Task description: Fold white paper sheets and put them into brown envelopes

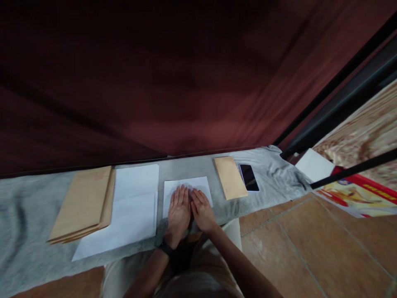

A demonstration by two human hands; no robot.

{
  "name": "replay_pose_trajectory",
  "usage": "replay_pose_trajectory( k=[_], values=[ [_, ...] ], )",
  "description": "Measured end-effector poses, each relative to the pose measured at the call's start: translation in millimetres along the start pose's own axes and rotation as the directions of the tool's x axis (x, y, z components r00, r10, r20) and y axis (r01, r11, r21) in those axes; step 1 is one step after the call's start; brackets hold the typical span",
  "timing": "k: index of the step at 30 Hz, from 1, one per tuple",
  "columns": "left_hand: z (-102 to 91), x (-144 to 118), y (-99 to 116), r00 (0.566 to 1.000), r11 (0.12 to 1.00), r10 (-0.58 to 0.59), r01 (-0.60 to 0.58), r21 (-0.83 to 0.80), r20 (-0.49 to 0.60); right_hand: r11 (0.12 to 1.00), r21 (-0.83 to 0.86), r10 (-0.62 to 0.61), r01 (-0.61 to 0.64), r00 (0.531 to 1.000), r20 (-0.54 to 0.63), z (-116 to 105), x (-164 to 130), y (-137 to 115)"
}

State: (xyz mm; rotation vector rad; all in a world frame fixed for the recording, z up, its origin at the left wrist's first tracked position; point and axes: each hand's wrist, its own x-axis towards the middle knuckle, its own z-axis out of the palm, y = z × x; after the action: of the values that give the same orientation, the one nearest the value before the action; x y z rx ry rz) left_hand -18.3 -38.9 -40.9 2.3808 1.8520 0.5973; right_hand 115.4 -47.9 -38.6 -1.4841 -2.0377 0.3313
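Both hands are laid flat, fingers extended, nothing gripped: the left hand [179, 214] and right hand [202, 211] are pressed side by side on a white sheet [198, 184]. The sheet is placed on the grey cloth [27, 215], between a paper stack [133, 203] and a single envelope [230, 177]. An envelope pile [83, 203] is seen far left, a phone [249, 177] just beside the single envelope.
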Motion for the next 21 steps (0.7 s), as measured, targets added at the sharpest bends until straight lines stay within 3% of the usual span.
replay_pose_trajectory(
  k=[6,21],
  values=[
    [3.3,7.0,-9.3,0.998,0.995,0.033,-0.038,0.09,0.056,0.991,-0.125,-0.029,0.036,0.998,0.062,7.2,5.4,0.3],
    [10.2,-11.6,-21.3,0.99,0.995,-0.075,0.083,0.061,-0.121,0.933,-0.356,0.036,-0.046,0.999,-0.036,-13.7,-15.7,46.3]
  ],
)
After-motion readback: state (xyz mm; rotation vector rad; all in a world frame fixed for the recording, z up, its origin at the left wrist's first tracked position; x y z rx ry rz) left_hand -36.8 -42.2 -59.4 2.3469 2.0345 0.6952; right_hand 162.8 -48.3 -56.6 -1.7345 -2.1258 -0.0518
